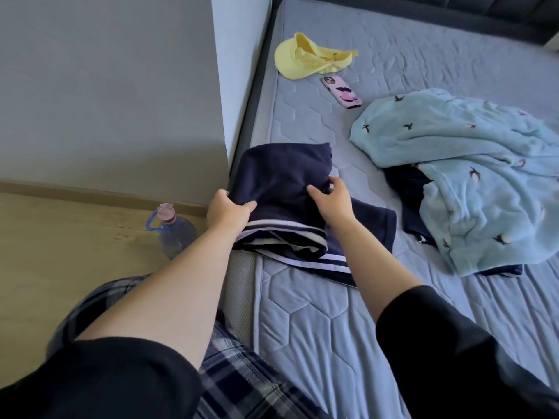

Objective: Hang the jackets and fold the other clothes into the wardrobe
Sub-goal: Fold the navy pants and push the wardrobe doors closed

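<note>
While the navy blue garment with white-striped trim (pixel 284 189) lies part-folded at the near left edge of the grey quilted mattress (pixel 317 328), the left hand (pixel 227 210) grips a bunched fold at its left side, thumb over the cloth and fingers curled under. The right hand (pixel 328 198) rests on top near the middle, fingers loosely spread and bent, pressing more than pinching. Because the bundle sits right at the mattress edge above the wooden floor (pixel 60 252), a sideways tug from the left hand could pull the lower layers over the side and undo the fold. The striped hem (pixel 320 261) also trails out loose underneath, so lifting now would likely let it unroll. To the right, well apart, a light blue fleece garment with small dark bird prints (pixel 472 176) lies crumpled over another dark piece, not yet folded. No wardrobe shows in this view.
</note>
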{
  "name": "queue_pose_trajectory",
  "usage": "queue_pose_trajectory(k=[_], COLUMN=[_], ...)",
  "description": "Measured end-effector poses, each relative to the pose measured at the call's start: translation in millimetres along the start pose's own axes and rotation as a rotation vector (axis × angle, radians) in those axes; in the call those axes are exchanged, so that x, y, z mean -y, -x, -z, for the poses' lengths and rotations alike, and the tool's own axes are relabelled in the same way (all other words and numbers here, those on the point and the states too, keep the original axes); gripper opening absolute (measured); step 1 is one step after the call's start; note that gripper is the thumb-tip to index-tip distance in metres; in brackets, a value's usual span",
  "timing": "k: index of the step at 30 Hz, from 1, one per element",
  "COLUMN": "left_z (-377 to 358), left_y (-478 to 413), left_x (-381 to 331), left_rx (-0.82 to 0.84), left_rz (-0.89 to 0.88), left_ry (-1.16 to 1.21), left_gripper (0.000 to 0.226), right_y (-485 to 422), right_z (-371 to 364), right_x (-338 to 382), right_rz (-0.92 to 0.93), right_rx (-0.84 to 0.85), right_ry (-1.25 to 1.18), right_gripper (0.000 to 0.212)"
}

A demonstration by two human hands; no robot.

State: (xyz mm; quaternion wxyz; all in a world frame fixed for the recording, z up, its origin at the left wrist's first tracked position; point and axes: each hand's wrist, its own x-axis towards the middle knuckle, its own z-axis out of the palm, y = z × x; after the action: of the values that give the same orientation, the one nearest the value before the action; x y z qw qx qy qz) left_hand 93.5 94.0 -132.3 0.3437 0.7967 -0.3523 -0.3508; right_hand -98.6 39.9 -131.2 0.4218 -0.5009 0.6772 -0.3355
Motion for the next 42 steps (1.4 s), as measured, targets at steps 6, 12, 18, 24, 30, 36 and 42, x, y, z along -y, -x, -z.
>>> queue_pose_trajectory(k=[6,12,18,24,30,36,42], left_z=[6,-1,-8,1,1,-2,-2], left_y=[32,45,50,47,47,60,56], left_x=[-18,-4,-4,-2,-3,-7,2], left_rx=[0.259,0.453,0.28,0.383,0.399,0.46,0.599], left_rz=[-0.664,-0.851,-0.962,-0.909,-0.996,-1.053,-0.872], left_ry=[-0.384,-0.857,-1.001,-0.868,-0.88,-1.026,-1.172], left_gripper=[0.003,0.036,0.037,0.024,0.03,0.026,0.028], right_y=[53,97,100,114,131,133,130], right_z=[9,26,14,-7,1,9,4], right_x=[-39,-57,-49,-57,-78,-80,-85], right_rz=[0.107,0.166,0.249,0.222,0.461,0.574,0.574], right_rx=[-0.059,0.266,0.037,-0.22,-0.102,-0.226,-0.12], right_ry=[0.033,0.022,0.316,0.417,0.463,0.534,0.761], right_gripper=[0.026,0.033,0.023,0.033,0.028,0.026,0.028])
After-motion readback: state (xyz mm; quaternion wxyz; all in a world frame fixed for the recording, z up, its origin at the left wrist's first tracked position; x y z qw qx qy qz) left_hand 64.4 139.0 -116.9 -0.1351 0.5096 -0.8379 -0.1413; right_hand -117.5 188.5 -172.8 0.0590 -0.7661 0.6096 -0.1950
